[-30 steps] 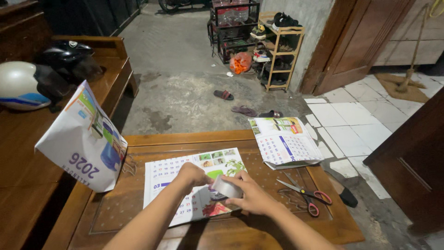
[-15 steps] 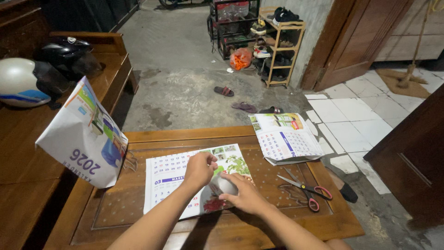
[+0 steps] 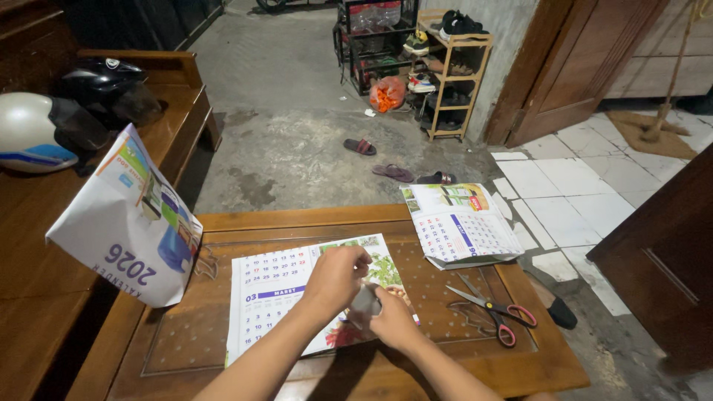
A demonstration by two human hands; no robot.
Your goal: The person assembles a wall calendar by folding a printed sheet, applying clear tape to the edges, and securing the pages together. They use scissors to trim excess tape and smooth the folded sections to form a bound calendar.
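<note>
Hands: I see the left hand [image 3: 336, 276] and right hand [image 3: 391, 321] closed together on a grey tape roll [image 3: 365, 303] — a second ago they held it lower and farther apart.
Roll: now over the calendar sheet's [image 3: 278, 293] picture edge; I judge the tape end is being picked.
3 o'clock: scissors [image 3: 494, 308], untouched on the wooden table [image 3: 460, 364].
1 o'clock: second calendar [image 3: 460, 223].
9 o'clock: paper bag [image 3: 130, 219] — helmets [image 3: 44, 130] beyond.
</note>
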